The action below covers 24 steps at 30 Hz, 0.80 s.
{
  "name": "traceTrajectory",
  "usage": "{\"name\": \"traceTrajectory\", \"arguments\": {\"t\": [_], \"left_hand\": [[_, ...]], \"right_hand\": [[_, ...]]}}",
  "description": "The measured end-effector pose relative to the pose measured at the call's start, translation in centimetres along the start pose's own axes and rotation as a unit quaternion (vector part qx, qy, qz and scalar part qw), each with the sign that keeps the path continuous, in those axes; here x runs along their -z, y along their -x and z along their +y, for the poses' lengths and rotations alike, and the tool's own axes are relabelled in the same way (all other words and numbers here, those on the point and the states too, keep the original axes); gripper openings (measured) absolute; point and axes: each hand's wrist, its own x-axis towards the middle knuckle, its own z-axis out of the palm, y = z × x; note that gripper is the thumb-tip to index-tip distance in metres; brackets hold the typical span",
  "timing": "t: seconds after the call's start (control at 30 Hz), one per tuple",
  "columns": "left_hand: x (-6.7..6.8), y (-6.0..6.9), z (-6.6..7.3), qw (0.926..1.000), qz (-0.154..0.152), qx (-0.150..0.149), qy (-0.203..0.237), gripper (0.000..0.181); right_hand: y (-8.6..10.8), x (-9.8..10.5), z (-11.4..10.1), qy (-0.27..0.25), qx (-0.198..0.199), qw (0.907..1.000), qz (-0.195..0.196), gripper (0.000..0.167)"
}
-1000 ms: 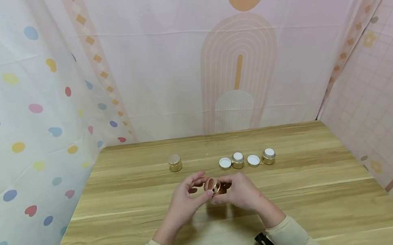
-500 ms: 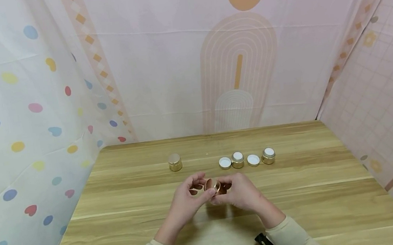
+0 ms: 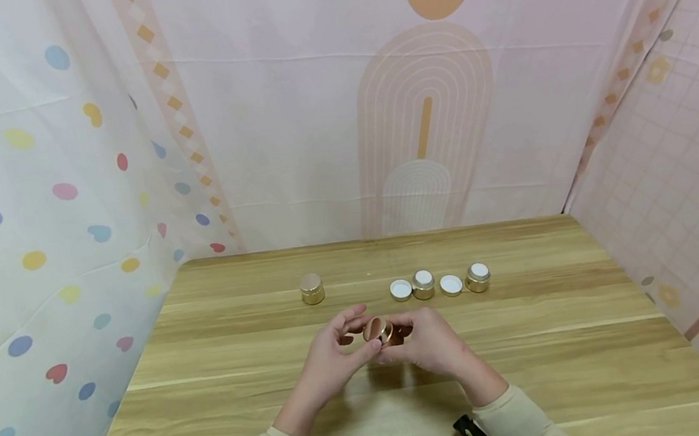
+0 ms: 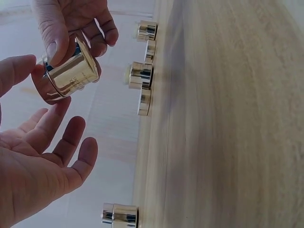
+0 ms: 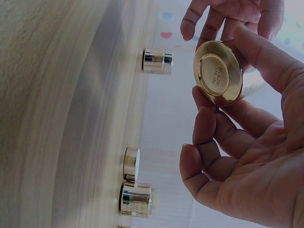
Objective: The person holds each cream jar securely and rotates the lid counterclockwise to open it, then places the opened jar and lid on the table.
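A shiny gold jar (image 4: 78,72) is held tilted above the table between both hands. My left hand (image 3: 330,355) pinches its gold lid (image 4: 45,88) between thumb and fingertips, the other fingers spread loosely. Around the jar's body curl the thumb and fingers of my right hand (image 3: 432,342). The jar's round base (image 5: 217,73), stamped with small print, faces the right wrist camera. The lid sits against the jar's mouth; whether it is loose I cannot tell.
Farther back stand two opened gold jars (image 3: 423,286) (image 3: 478,278) with white tops. Beside them two lids (image 3: 400,290) (image 3: 452,285) lie white inside up. A closed gold jar (image 3: 312,289) stands left on the wooden table (image 3: 244,376). Patterned curtains (image 3: 288,145) hang behind.
Both hands stay in nearly the same place. Half a second ago the lid and jar showed a different glint or angle between the fingers; the other jars and lids have not moved.
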Motion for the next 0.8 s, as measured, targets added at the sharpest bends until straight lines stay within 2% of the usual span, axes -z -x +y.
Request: {"name": "traceTrajectory", "arguments": {"t": [0.3,0.4,0.63,0.8], "left_hand": [[-0.42,-0.05,-0.21,0.9995,0.025,0.003,-0.019,0.055],[-0.41,-0.05,-0.23,0.9995,0.025,0.008,-0.016,0.057],[-0.25,0.10,-0.12,0.9997,0.017,-0.003,-0.016,0.059],[-0.20,0.19,0.12,0.9999,0.013,-0.002,0.000,0.058]], "right_hand": [[0.00,-0.22,-0.20,0.024,-0.003,0.9996,0.013,0.024],[-0.01,-0.22,-0.19,0.026,-0.005,0.9996,0.014,0.023],[-0.03,-0.21,-0.11,0.023,-0.006,0.9996,0.015,0.024],[-0.09,-0.24,-0.13,0.020,-0.001,0.9997,0.012,0.025]]}}
